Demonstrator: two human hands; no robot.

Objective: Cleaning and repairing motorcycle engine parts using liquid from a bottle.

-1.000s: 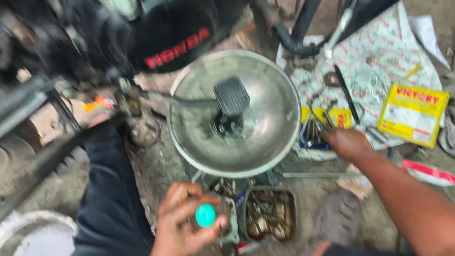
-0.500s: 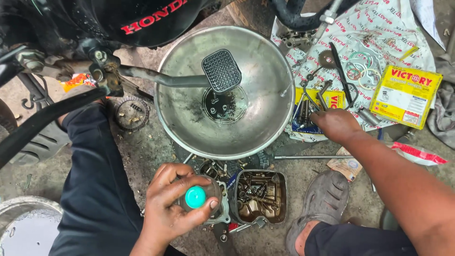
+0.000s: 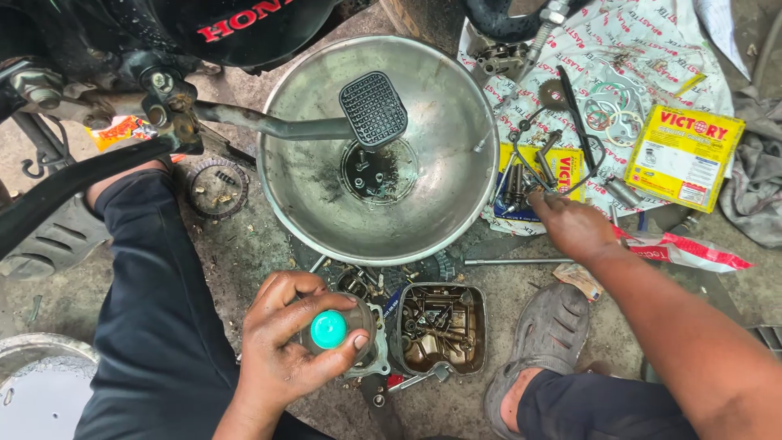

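Change: little is seen to have moved since the earlier frame; the right hand (image 3: 574,224) is kept at the small parts, the left hand (image 3: 285,346) on the part with the cap.
Left hand: clenched around a grey metal part (image 3: 358,342) with a teal cap (image 3: 329,329); the cap is pinched between thumb and fingers.
Part: held low, just in front of the bowl (image 3: 432,212) and just beside the tin (image 3: 441,327).
Right hand: laid palm down, fingers bent onto small metal pieces (image 3: 515,186) on a yellow packet (image 3: 570,167); whether anything is gripped cannot be told.
Bowl: wide, steel, set on the floor (image 3: 244,244); dark oily residue is seen at its bottom.
Pedal: a ribbed black pad (image 3: 373,108) on a metal lever is hung over the bowl.
Tin: rectangular, filled with oily bolts.
Sheet: a printed sheet (image 3: 652,49) is spread right of the bowl, with gaskets and a yellow box (image 3: 684,155) on it.
Rod: a thin rod (image 3: 513,261) is laid on the floor under the right wrist.
Sandal: a grey sandal (image 3: 542,326) is worn beside the tin.
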